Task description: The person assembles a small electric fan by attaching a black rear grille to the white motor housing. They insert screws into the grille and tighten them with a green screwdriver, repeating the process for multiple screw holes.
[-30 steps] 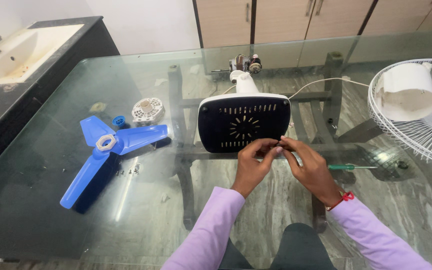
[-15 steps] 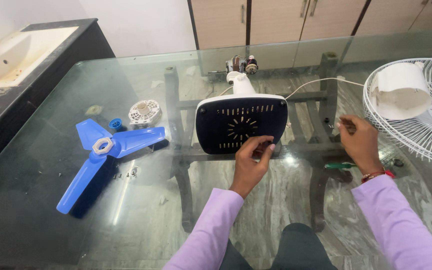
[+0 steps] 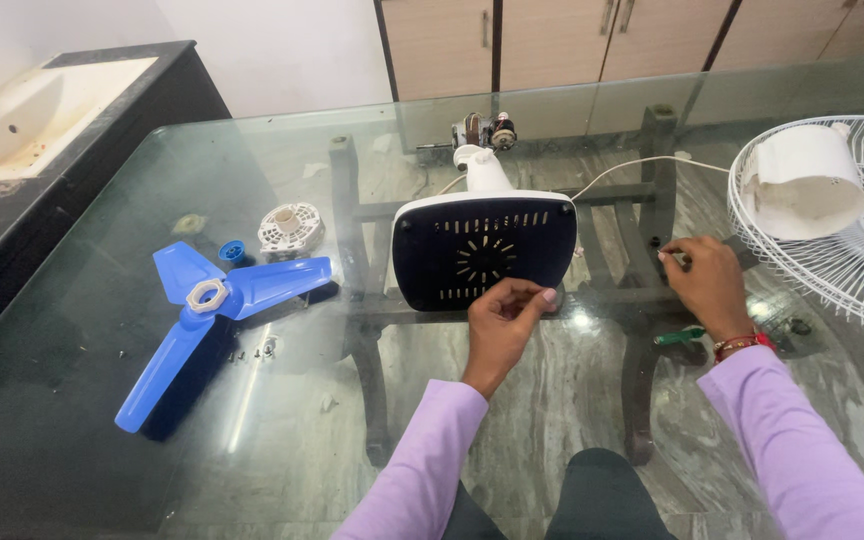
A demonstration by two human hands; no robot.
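My right hand (image 3: 709,282) has dropped a little lower onto the glass table (image 3: 252,430) since half a second ago, fingers pinched together on something too small to tell. It sits right of centre, just above the green screwdriver (image 3: 680,337). My left hand (image 3: 505,318) stays at the lower edge of the fan base (image 3: 484,250), fingertips closed against it. The blue blade (image 3: 214,305) lies at the left and the white grille (image 3: 857,225) at the right edge.

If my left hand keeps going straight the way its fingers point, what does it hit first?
Probably the dark vented fan base panel. The left hand sits at its lower edge with fingers aimed up toward it, seemingly touching already, though depth is hard to judge.
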